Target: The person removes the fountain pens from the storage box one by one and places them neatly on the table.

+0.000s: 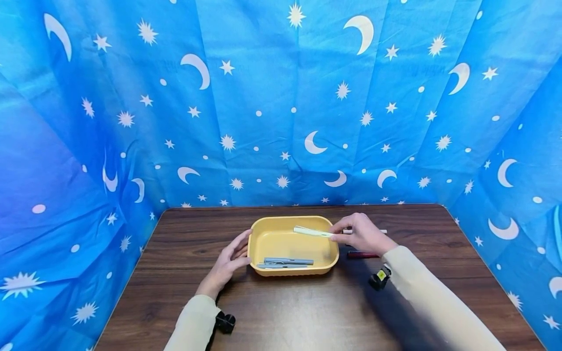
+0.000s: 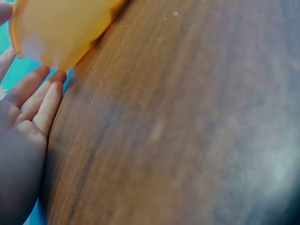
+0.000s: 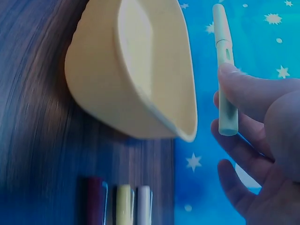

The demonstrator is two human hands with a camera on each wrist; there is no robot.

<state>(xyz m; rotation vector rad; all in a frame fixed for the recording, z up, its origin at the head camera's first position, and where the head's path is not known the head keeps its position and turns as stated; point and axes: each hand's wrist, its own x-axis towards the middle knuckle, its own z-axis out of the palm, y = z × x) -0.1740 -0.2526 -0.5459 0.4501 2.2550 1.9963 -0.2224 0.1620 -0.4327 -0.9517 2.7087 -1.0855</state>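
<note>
A yellow plastic bin [image 1: 291, 273] stands on the table, with grey-blue pens [image 1: 288, 261] lying along its front side. My left hand [image 1: 226, 265] is at the bin's left end, thumb and fingertips against the outer wall; in the left wrist view its fingers [image 2: 49, 105] are nearly straight. Over the bin's right back part, my right hand [image 1: 362, 234] pinches a pale green capped pen [image 1: 312, 231] by one end. The right wrist view has that pen [image 3: 226, 108] between thumb and fingers, beside the bin [image 3: 101, 70] and apart from its rim.
Right of the bin, partly behind the right hand, lie a dark red pen [image 1: 362, 255] and a whitish pen [image 1: 383, 231]. A yellowish pen [image 3: 123, 204] lies between them in the right wrist view. Blue star-patterned cloth [image 1: 272, 97] surrounds the dark wooden table [image 1: 175, 258].
</note>
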